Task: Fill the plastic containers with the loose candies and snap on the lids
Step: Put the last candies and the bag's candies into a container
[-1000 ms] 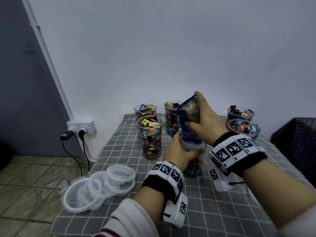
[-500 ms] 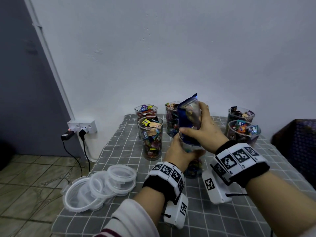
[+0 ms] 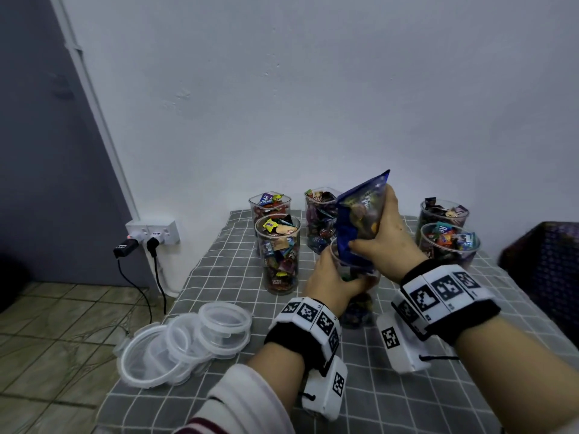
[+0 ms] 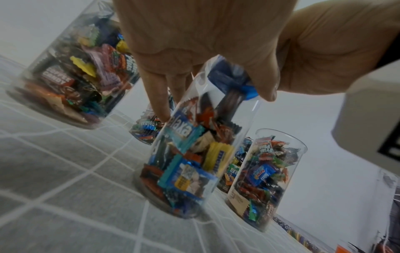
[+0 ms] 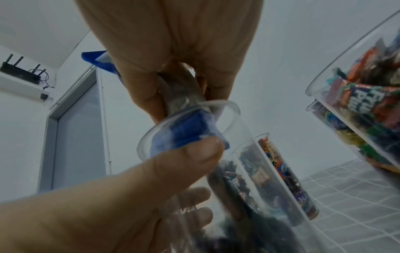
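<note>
A clear tall container [image 3: 357, 308], partly filled with wrapped candies, stands on the grey checked cloth [image 3: 232, 277]. My left hand [image 3: 332, 274] grips it just under the rim. In the left wrist view the container [image 4: 190, 162] shows candies low down and my left hand [image 4: 214, 101] wraps round its top. My right hand [image 3: 385, 233] holds a blue candy bag [image 3: 360, 211] upended, with its mouth inside the rim. In the right wrist view my right hand [image 5: 181, 95] pinches the bag [image 5: 184, 133] above the container [image 5: 249, 154].
Several filled containers stand around: two at the left [image 3: 279, 255], one behind [image 3: 319, 220], two at the right [image 3: 449, 242]. A stack of clear lids [image 3: 188, 339] lies at the table's front left corner. A dark basket [image 3: 545, 261] sits right; a wall socket [image 3: 153, 233] is left.
My right hand has tipped the blue bag steeper, so its bottom end now points up above the container. My left hand has stayed on the container.
</note>
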The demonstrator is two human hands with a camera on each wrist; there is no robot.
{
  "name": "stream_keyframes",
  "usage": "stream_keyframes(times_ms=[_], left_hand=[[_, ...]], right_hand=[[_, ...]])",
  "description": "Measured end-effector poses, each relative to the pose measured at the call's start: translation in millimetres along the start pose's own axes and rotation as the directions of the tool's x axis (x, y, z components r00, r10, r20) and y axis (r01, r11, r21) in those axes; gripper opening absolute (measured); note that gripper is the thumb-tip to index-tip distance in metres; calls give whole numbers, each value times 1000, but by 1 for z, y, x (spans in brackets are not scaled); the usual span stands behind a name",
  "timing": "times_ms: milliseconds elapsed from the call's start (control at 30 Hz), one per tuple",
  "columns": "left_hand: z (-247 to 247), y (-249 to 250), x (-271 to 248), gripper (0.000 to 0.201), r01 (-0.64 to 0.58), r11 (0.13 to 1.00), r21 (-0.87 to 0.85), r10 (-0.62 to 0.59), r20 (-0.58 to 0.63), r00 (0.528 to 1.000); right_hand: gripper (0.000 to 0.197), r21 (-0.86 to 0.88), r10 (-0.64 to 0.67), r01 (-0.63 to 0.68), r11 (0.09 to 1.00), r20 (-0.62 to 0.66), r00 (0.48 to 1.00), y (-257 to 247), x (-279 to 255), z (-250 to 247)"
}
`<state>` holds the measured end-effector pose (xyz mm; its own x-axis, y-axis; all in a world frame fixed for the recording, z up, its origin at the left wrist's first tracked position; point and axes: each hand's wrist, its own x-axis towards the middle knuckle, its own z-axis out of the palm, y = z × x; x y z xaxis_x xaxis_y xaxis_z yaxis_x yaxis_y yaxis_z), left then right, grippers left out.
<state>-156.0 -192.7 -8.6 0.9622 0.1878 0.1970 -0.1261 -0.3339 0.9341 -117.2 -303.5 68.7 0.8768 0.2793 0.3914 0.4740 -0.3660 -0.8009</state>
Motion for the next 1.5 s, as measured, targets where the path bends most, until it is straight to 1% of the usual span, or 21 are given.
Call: stream_keyframes(times_ms=[100,167,233,333,400,500,567,667,733,967,1100,1200,1267,1367,1500], left_hand=[[0,0,1,83,4,999,32,-4,6,1000],[0,-1,1,89,8,999,35,-8,5,1000],[1,-1,1,88,18,999,29,-18,4,1000],[0,1,1,80,12,999,52,-12,0,1000],[-1,1,1,79,4,998,60,-4,3,1000],[1,0,0,84,-2,999,39,2,5,1000],[1,0,0,86,4,999,35,-4,1,1000],[2,-2,1,83,4,1000,23,-4,-2,1000],[2,-2,1,85,3,1000,19,-3,-7,1000],[2,-1,0,90,11,1000,26,-10,-16,1000],[1,0,-1,89,23,999,34,-23,-6,1000],[0,0,-1,83,31,997,64,-30,-3,1000],[0,0,-1,82,31,997,68,-31,4,1000],[-1,0,-1,83,22,998,59,-23,15,1000],[-1,3,-3,76,17,999,49,-18,14,1000]], right_hand=[[106,29,-11,12,999,-28,1000,-3,2,-1],[105,81,14,-12,997,-23,1000,-4,4,-2],[101,129,41,-38,991,-17,999,-3,5,-3],[82,126,57,-52,991,-44,997,-4,7,-5],[69,110,58,-51,993,-63,996,-5,7,-5],[60,103,61,-53,993,-78,995,-8,5,-5],[59,120,68,-58,991,-78,995,-11,5,-5],[57,135,70,-58,989,-86,994,-15,4,-6],[56,133,59,-46,990,-96,994,-18,4,-8],[58,84,60,-50,995,-115,992,-26,3,-8],[53,85,49,-35,996,-169,984,-28,0,-8],[49,140,71,-40,989,-223,972,-26,-3,-8],[49,194,88,-36,980,-268,960,-23,-5,-9],[48,206,131,-67,976,-315,940,-18,-9,-12],[48,365,219,-84,927,-345,913,-11,-14,-15]])
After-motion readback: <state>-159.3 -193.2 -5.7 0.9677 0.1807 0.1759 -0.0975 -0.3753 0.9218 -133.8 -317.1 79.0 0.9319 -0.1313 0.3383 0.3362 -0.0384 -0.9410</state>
